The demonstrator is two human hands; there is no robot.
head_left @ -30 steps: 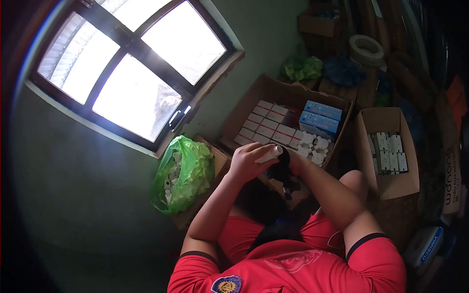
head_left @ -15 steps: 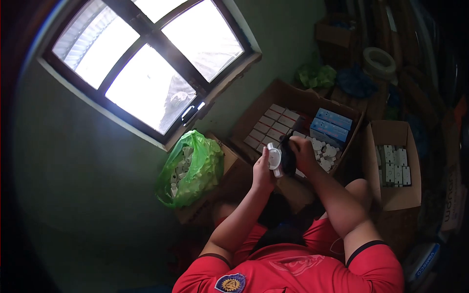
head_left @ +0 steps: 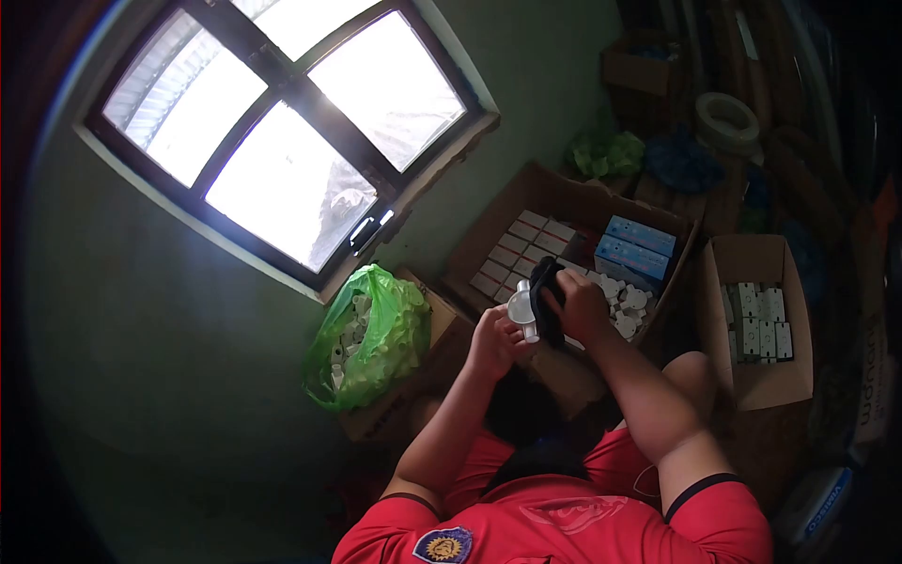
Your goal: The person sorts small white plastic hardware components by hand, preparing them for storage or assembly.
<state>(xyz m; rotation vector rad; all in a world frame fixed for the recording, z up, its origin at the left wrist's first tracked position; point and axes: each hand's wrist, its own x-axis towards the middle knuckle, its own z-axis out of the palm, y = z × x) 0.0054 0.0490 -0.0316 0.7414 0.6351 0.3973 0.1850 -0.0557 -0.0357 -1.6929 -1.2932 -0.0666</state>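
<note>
A white round electrical junction box (head_left: 520,307) with short stubs on its sides is held up in front of me. My left hand (head_left: 495,343) has its curled fingers at the box's left and lower edge. My right hand (head_left: 584,303) grips a black cloth (head_left: 546,293), which lies against the box's right side. Part of the box is hidden behind the cloth, and my right fingertips are partly covered too. Below and right of my right hand, several similar white round boxes (head_left: 628,305) lie loose in a large cardboard box (head_left: 587,191).
Small white cartons (head_left: 512,242) and blue cartons (head_left: 635,246) fill the large box. On the left stands a green plastic bag (head_left: 381,334) of white fittings. A smaller cardboard box (head_left: 770,383) on the right holds white rectangular pieces (head_left: 766,324). A window (head_left: 282,80) is at upper left.
My left hand has shifted slightly left and down, its fingers now curled at the lower edge. The junction box has turned and the cloth has moved up a little.
</note>
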